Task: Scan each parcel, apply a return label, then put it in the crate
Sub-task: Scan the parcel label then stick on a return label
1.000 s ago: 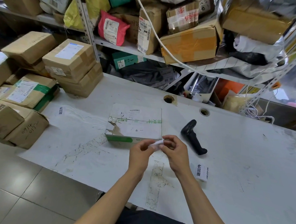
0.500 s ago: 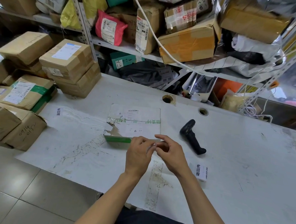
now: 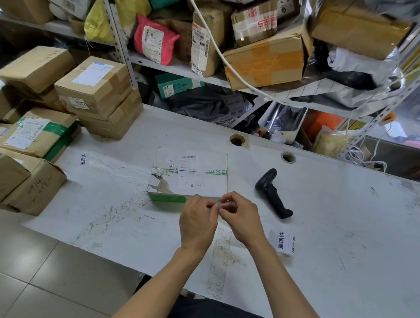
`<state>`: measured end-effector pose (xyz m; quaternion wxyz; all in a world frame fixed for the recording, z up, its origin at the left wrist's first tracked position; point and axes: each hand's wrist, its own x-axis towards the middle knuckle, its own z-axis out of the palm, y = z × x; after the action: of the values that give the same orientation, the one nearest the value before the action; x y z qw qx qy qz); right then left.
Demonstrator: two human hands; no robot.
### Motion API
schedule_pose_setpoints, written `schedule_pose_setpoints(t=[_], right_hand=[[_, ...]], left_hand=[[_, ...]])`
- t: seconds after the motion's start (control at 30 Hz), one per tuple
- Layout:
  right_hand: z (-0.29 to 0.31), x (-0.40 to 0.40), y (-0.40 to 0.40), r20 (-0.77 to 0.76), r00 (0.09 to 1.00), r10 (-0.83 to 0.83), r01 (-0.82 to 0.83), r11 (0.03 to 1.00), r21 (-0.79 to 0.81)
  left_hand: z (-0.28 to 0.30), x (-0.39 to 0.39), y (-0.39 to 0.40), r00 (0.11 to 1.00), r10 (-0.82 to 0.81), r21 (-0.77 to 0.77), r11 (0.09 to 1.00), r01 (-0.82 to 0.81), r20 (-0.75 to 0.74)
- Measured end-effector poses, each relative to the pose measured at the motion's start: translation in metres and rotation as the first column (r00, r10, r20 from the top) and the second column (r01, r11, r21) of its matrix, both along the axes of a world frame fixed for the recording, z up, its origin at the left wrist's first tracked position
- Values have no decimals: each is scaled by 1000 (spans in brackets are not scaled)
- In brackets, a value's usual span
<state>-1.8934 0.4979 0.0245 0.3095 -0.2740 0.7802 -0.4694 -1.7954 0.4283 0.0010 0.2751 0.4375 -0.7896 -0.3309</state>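
A flat white parcel (image 3: 191,175) with green print and a torn left corner lies on the white table (image 3: 334,226). Just in front of its near edge, my left hand (image 3: 197,222) and my right hand (image 3: 241,221) meet, fingertips pinched together on a small white return label (image 3: 215,206), which is mostly hidden between them. A black handheld scanner (image 3: 271,193) lies on the table to the right of the parcel. A roll of return labels (image 3: 283,244) with black characters sits by my right wrist.
Brown cardboard boxes (image 3: 93,89) are stacked at the table's left end and beside it. Metal shelves (image 3: 184,67) behind the table are packed with parcels and bags. Two round cable holes (image 3: 236,139) are near the table's far edge. One label (image 3: 83,159) is stuck on the table at left.
My two hands have drawn closer together and nearer the parcel's front edge; the white label, clearly visible between the fingers a second ago, is mostly covered now.
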Motion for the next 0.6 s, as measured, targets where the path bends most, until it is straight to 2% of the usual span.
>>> schedule_pose_setpoints(t=[0.13,0.33,0.43,0.6], right_hand=[[3,-1,2,31,999,-18,19,1000,-12],[2,-4,5,12,1000,-16,16,1000,16],[-1,-9,10,-53,998,-27,31,997,73],[-12,-24,23,-120,983,-140,162,966,203]], left_hand=[[12,1,-3,996,4,195,981,12,-84],[11,1,-10,966,138,567,823,11,-219],[11,4,-20,936,241,637,771,-23,-258],[9,14,-43,884,318,640,768,-28,-342]])
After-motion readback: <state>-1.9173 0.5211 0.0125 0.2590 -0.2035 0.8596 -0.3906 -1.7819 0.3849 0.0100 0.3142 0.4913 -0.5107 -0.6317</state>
